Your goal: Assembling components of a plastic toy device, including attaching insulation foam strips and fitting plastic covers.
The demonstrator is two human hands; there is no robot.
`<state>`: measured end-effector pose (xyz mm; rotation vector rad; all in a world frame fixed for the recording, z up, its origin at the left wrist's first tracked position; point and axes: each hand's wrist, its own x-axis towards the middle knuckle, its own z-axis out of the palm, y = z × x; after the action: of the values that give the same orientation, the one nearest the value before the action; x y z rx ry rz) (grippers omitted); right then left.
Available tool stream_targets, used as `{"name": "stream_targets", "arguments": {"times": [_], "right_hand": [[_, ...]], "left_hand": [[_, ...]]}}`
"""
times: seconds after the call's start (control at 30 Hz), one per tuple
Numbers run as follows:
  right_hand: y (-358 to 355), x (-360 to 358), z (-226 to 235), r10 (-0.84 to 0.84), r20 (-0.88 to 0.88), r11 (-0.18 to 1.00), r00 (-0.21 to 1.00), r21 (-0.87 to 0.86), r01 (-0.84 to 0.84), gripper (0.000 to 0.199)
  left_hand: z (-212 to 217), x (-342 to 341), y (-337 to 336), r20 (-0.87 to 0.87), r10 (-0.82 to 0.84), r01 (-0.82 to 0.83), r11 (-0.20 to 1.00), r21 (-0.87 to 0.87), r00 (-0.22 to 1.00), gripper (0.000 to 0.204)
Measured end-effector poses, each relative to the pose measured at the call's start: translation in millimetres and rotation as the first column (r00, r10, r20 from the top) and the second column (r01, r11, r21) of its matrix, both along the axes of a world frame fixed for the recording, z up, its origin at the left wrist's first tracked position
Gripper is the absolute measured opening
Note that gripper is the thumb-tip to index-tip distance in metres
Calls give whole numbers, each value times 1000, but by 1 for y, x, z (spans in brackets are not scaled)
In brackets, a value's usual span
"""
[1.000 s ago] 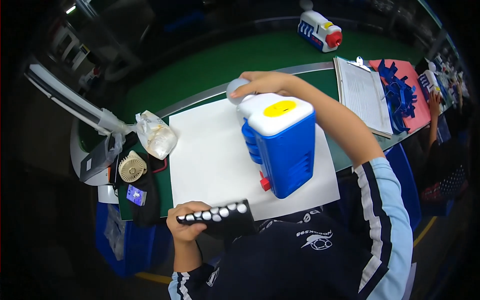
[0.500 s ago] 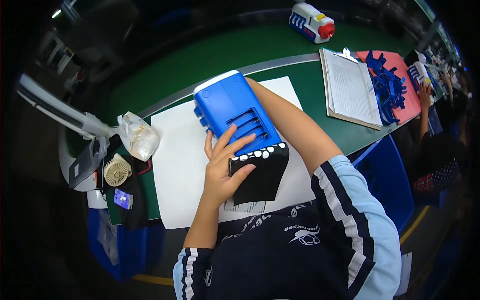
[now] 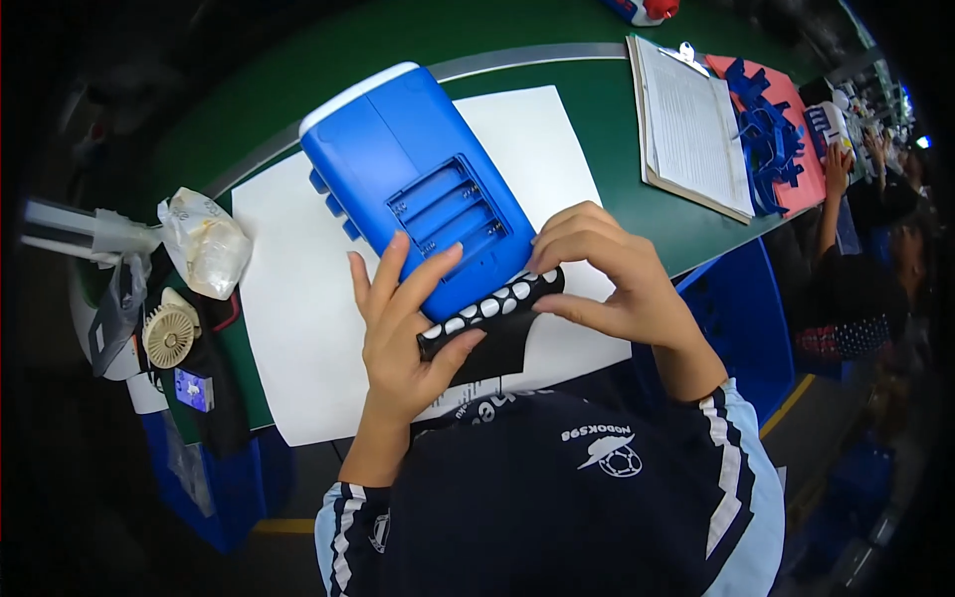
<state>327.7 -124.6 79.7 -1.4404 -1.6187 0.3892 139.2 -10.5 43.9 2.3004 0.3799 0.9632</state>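
Note:
A blue plastic battery-powered device (image 3: 378, 139) with a white far end lies tilted in my hands over a white sheet (image 3: 288, 328). Its open battery compartment (image 3: 448, 209) faces up, showing bare slots and metal contacts. Against its near end sits a black piece (image 3: 497, 348) whose edge carries a row of white round spots. My left hand (image 3: 403, 343) is closed on the device's near-left corner, fingers on the blue casing and thumb on the spotted edge. At the near-right corner, my right hand (image 3: 622, 284) grips the device and black piece between fingers and thumb.
Left on the green table are a plastic bag (image 3: 209, 244), a small beige fan (image 3: 169, 333) and a purple box (image 3: 194, 389). To the right lie a clipboard (image 3: 691, 129) and blue plastic parts (image 3: 771, 139) on a pink sheet. A blue bin (image 3: 741, 308) stands below the table edge.
My right hand has come from behind the device to its near-right corner. The device has shifted left and tilted, and the black piece shows less of its face.

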Motion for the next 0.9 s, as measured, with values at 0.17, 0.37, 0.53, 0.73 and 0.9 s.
{"name": "stream_targets", "arguments": {"times": [0.17,0.37,0.53,0.73,0.9], "right_hand": [[-4,-8,-3,-20,-15,1000,1000,-20,20,18],[-7,-16,-1,-94,140,994,986,64,86,18],[-8,-14,-1,-78,183,997,980,33,73,17],[-6,-12,-11,-161,-122,986,979,-55,155,15],[-7,-16,-2,-176,12,984,984,4,176,15]], "left_hand": [[-4,-4,-3,0,12,-12,1000,25,1000,33],[-6,-7,-5,-4,6,-6,1000,-14,1000,34],[-7,-6,-2,19,-35,35,999,-7,999,33],[3,-2,0,-66,-66,68,997,29,996,35],[1,-5,0,-82,-34,36,999,13,996,37]]}}
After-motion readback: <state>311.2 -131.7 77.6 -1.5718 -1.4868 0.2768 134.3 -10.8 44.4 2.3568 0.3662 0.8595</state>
